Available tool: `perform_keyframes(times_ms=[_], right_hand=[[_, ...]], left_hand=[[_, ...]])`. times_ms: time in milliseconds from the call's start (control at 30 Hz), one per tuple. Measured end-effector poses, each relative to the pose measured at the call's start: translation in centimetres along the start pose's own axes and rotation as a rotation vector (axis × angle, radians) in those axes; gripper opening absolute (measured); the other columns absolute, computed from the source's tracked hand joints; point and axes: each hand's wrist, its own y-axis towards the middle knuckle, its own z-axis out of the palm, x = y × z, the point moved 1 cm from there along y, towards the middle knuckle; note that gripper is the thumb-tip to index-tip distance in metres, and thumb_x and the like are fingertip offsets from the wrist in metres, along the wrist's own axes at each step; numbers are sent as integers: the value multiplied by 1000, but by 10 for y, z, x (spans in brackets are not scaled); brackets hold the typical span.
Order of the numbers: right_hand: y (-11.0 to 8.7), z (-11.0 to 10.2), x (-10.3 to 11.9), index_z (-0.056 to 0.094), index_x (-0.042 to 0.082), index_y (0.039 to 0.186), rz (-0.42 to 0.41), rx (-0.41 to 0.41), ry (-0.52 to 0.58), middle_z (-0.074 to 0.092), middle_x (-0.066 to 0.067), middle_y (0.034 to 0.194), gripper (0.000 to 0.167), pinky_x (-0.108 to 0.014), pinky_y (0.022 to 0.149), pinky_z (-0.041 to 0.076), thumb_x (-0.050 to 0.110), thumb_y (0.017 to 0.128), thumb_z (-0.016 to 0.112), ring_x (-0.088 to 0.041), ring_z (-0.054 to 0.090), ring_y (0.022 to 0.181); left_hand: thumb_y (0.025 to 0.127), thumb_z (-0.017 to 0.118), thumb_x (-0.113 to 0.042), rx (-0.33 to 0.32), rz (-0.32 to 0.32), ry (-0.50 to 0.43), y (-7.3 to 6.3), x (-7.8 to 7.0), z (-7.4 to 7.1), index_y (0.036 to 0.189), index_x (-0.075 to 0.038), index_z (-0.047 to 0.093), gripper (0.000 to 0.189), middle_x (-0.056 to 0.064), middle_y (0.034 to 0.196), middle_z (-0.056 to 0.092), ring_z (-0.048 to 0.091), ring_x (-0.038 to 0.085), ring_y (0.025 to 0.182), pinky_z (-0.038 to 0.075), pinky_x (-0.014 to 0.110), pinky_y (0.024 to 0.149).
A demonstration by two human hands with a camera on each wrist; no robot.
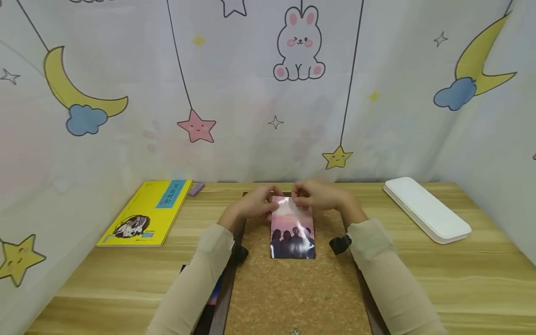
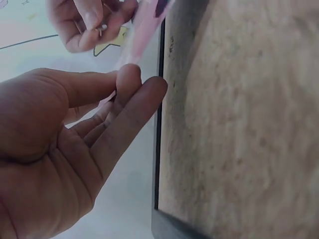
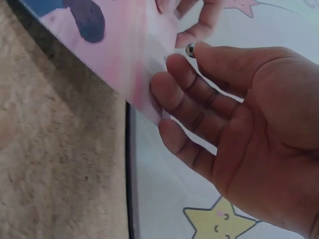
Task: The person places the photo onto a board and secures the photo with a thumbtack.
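A glossy photo (image 1: 292, 230) is over the far part of a cork board (image 1: 268, 288), its long axis running toward me, its top edge between my hands. My left hand (image 1: 257, 202) pinches the upper left edge, thumb against fingers. My right hand (image 1: 320, 194) — fingers bent, thumb and fingertip nearly meeting — holds a tiny shiny pin (image 3: 190, 50) just beside the upper right corner, the corner nearer that hand.

The left arm (image 1: 197, 281) reaches toward between 1 and 2 o'clock, the right arm (image 1: 389, 274) between 10 and 11. The left hand (image 1: 256, 202) pinches, thumb against fingers; the right hand (image 1: 317, 195), nearby, pinches too, fingers bent.
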Motion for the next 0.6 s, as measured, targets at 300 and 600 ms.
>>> perform_keyframes(times_ms=[300, 600], right_hand=[[8, 16, -13, 61, -1, 94, 52, 28, -17, 57, -6, 84, 8, -28, 63, 42, 2, 99, 55, -14, 50, 70], [17, 27, -21, 64, 0, 99, 130, 50, -88, 61, -5, 89, 10, -27, 68, 44, 5, 99, 55, -14, 53, 76]], left_hand=[[94, 63, 3, -6, -34, 25, 3, 6, 8, 124, 3, 55, 31, 12, 86, 61, 64, 24, 68, 51, 29, 63], [93, 70, -11, 106, -35, 286, 4, 6, 8, 132, -8, 56, 42, 10, 113, 61, 56, 22, 101, 46, 36, 88]])
